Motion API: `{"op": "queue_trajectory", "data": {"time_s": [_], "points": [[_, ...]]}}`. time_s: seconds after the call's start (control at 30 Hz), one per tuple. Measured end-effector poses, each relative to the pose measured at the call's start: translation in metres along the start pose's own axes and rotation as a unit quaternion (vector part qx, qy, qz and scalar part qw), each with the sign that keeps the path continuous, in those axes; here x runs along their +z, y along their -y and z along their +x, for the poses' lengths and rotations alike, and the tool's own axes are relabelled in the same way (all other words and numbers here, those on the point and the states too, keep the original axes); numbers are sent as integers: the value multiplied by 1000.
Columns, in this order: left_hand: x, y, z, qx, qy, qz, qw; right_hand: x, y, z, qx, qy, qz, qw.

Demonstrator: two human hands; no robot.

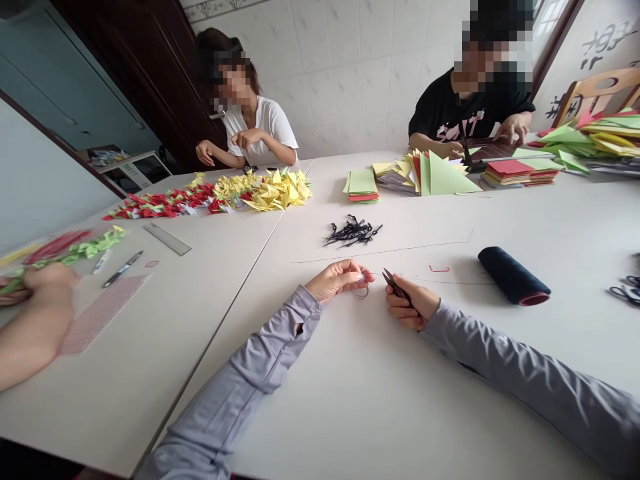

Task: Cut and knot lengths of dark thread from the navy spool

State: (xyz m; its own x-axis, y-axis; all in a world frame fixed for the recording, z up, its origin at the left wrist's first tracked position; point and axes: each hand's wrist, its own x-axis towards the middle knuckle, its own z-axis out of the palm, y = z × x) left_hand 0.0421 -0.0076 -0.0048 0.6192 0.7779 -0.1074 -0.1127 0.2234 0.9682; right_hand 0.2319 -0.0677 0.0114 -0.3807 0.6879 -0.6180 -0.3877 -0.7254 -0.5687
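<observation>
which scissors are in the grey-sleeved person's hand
The small black snips pinched in the right hand; the other scissors lie loose at the far right, held by nobody.

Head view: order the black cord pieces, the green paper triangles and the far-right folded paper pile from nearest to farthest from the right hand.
1. Black cord pieces, ahead and left of the right hand.
2. Green paper triangles, farther ahead, slightly right.
3. Folded paper pile, farthest, at far right.

Bright even light, soft shadows, edges stretched
</observation>
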Motion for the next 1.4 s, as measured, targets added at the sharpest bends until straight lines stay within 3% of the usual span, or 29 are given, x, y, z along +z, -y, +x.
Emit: {"op": "queue_trajectory", "data": {"time_s": [1.4], "points": [[1,-4,-1,-11,21,11,1000,-6,-4,2,-51,13,-33,998]]}}
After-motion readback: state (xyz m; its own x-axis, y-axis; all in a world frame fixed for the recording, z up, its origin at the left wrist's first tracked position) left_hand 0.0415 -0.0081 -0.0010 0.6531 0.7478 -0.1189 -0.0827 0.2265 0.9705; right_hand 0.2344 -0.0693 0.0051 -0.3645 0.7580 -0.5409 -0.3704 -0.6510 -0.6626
